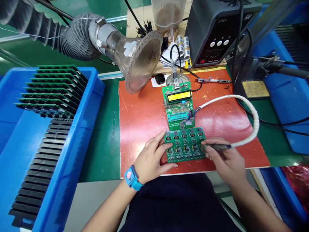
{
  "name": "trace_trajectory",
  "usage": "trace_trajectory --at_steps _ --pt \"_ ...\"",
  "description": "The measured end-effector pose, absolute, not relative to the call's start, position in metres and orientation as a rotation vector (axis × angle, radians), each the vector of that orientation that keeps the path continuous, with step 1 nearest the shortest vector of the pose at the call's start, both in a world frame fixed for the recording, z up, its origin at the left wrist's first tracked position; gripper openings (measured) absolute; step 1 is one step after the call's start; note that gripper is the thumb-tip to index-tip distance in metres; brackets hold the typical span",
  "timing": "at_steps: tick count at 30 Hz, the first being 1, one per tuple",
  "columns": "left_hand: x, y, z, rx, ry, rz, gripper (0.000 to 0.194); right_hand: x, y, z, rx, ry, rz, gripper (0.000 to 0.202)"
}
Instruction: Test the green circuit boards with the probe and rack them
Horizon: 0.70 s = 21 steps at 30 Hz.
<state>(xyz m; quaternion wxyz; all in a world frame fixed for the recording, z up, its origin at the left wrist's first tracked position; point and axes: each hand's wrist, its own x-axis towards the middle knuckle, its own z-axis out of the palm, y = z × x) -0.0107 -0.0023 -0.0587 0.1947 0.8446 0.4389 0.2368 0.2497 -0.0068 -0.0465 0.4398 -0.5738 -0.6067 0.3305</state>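
A green circuit board panel [184, 145] with a row of several small digit displays lies flat on the red mat. My left hand [154, 153] rests spread on its left end, fingers at the left edge and thumb near the lower edge. In my right hand [223, 158] is a dark handheld probe [218, 147], pinched between thumb and fingers at the panel's right end; its tip is hidden by the fingers. From the probe a white wrapped cable [254, 120] loops back to a programmer board [178, 106] with a lit yellow screen, just above the panel.
A blue bin [91, 93] at left holds upright boards [55, 83] in a black slotted rack. A fume extraction hood [145, 61] hangs over the mat's back left. Behind stand a soldering unit [217, 35] and a pen [213, 81]. More blue bins [280, 129] sit at right.
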Motion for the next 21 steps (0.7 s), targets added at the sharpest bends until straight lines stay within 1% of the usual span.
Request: trace_trajectory --at_steps 13,21 --pt "-0.0097 -0.0025 -0.0604 2.369 1.238 0.681 0.062 0.2538 -0.0043 -0.0528 -1.442 -1.783 0.72 0.012" --pt "-0.0097 -0.002 -0.0602 2.33 1.237 0.705 0.064 0.2455 0.0027 -0.0491 -1.476 -1.843 0.494 0.007"
